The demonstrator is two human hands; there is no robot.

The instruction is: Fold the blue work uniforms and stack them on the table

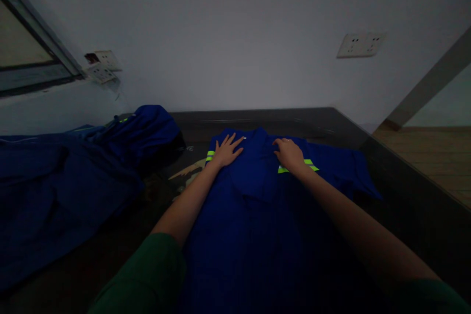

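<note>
A blue work jacket with yellow-green reflective strips lies spread out in front of me, its collar toward the wall. My left hand rests flat on it beside the collar, fingers spread. On the other side of the collar, my right hand touches the fabric with its fingers bent and the thumb side toward the collar. Whether those fingertips pinch any cloth is hard to see. One sleeve stretches out to the right past my right hand. The lower part of the jacket is lost in shadow.
Dark surface under the jacket, backed by a white wall. More blue clothing is heaped at the left. Wall sockets sit at the upper right, and loose socket plates hang at the left. Wooden floor shows at the right.
</note>
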